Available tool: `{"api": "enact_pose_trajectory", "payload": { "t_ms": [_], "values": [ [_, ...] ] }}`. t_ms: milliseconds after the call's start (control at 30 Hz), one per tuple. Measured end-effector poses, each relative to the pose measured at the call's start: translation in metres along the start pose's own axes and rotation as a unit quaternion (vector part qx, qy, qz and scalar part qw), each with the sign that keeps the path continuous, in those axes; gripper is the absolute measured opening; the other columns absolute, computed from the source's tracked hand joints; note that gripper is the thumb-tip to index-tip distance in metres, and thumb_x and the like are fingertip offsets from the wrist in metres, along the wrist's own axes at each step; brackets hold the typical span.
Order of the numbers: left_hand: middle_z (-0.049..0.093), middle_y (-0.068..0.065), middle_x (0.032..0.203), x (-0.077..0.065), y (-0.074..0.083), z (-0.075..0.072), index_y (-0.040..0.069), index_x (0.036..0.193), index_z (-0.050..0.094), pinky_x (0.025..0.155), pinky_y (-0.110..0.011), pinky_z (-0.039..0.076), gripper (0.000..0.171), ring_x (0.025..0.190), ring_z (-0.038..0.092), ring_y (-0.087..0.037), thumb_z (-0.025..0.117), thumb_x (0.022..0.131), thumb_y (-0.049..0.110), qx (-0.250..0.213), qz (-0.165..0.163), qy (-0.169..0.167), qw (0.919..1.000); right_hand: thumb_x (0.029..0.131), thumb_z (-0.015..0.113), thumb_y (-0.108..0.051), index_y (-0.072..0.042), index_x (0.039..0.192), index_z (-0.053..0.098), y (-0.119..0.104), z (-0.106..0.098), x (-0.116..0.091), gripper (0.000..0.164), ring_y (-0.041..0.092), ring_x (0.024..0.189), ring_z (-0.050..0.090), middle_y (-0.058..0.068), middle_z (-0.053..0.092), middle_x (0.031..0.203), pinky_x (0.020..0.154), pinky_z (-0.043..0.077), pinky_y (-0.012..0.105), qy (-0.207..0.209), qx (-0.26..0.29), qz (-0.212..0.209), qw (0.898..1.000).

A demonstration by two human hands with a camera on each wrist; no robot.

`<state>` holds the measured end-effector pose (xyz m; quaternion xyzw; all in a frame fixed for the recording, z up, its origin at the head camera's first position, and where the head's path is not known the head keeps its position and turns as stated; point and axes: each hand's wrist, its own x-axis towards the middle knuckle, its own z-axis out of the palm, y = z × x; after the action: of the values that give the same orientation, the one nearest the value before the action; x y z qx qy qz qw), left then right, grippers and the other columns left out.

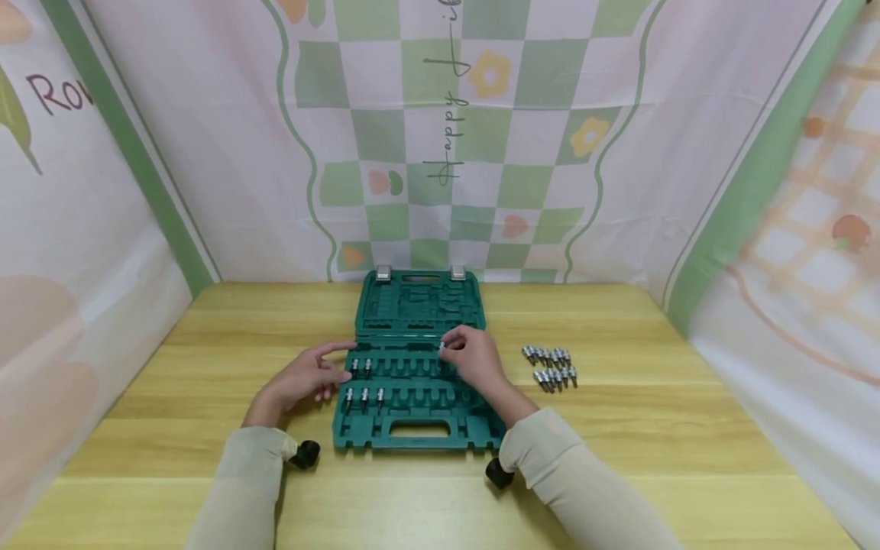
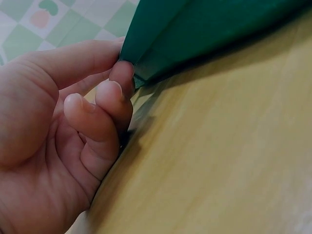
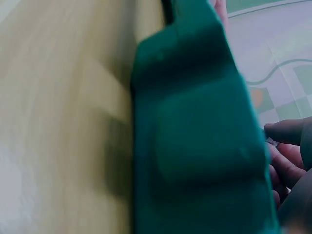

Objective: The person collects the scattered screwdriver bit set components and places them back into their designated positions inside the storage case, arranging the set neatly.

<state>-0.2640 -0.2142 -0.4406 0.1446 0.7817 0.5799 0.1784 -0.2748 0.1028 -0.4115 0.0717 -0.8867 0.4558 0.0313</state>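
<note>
A green plastic case (image 1: 354, 437) lies open on the table, its lid (image 1: 421, 325) tilted back. My left hand (image 1: 302, 378) is at the case's left edge, index finger stretched toward the hinge and thumb at the rim; its other fingers bend loosely beside the wall. My right hand (image 1: 477, 359) pinches a small silver socket bit (image 1: 442, 347) between thumb and fingertips, over the right part of the upper row of slots. Two bits (image 1: 367, 367) stand at the left of that row, three more (image 1: 364, 398) in the lower row.
Right of the case, two groups of loose silver socket bits lie on the wooden table (image 1: 653, 428), a back group (image 1: 546, 355) and a front group (image 1: 555, 378). A patterned curtain (image 1: 385, 137) hangs close behind the lid, which has two metal latches (image 1: 383, 273).
</note>
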Motion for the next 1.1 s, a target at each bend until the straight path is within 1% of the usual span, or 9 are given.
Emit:
{"api": "enact_pose_trajectory", "payload": {
  "t_ms": [200,433,567,800,933,1100],
  "values": [
    [0.060,-0.012,0.071,0.001,0.002,0.001,0.012,0.150,0.037,0.049,-0.029,0.048,0.061,0.051,0.050,-0.017,0.063,0.095,0.013,0.003,0.000,0.002,1.0000,0.086,0.075,-0.011,-0.011,0.094,0.070,-0.005,0.006,-0.002,0.009,0.017,0.076,0.062,-0.001,0.067,0.081,0.067,0.051,0.036,-0.005,-0.003,0.004,1.000],
    [0.060,-0.011,0.070,0.002,0.001,0.000,0.012,0.150,0.037,0.049,-0.029,0.048,0.060,0.050,0.050,-0.017,0.063,0.095,0.013,0.008,0.000,0.003,1.0000,0.087,0.074,-0.010,-0.010,0.096,0.072,-0.009,0.014,-0.003,0.009,0.016,0.077,0.062,-0.002,0.067,0.083,0.066,0.051,0.035,-0.018,-0.004,-0.010,1.000],
    [0.059,-0.011,0.069,0.001,0.000,0.000,0.012,0.150,0.037,0.049,-0.028,0.048,0.060,0.050,0.050,-0.016,0.063,0.095,0.013,0.006,-0.001,0.003,1.0000,0.087,0.074,-0.011,-0.011,0.094,0.072,-0.011,0.020,-0.003,0.008,0.016,0.079,0.062,-0.002,0.067,0.084,0.067,0.051,0.034,-0.021,-0.005,-0.015,1.000],
    [0.059,-0.011,0.070,0.001,0.000,0.000,0.012,0.150,0.037,0.048,-0.028,0.048,0.061,0.050,0.050,-0.016,0.063,0.095,0.013,0.003,0.000,0.002,1.0000,0.086,0.075,-0.012,-0.013,0.090,0.072,-0.016,0.031,-0.003,0.005,0.016,0.077,0.061,-0.002,0.066,0.082,0.066,0.051,0.034,-0.026,0.003,-0.008,1.000],
    [0.059,-0.011,0.069,0.001,-0.001,-0.001,0.012,0.150,0.037,0.048,-0.028,0.048,0.061,0.051,0.050,-0.016,0.063,0.095,0.014,0.004,0.000,0.001,1.0000,0.086,0.075,-0.011,-0.012,0.090,0.072,-0.020,0.036,-0.003,0.005,0.016,0.077,0.061,-0.002,0.067,0.082,0.066,0.051,0.033,-0.029,0.004,-0.014,0.999],
    [0.059,-0.011,0.069,0.002,-0.002,-0.001,0.013,0.150,0.036,0.049,-0.028,0.048,0.061,0.051,0.050,-0.016,0.063,0.095,0.014,0.006,0.000,0.001,1.0000,0.086,0.075,-0.011,-0.011,0.090,0.072,-0.026,0.041,-0.004,0.005,0.016,0.077,0.061,-0.001,0.067,0.083,0.067,0.052,0.034,-0.032,0.008,-0.012,0.999]
  ]
}}
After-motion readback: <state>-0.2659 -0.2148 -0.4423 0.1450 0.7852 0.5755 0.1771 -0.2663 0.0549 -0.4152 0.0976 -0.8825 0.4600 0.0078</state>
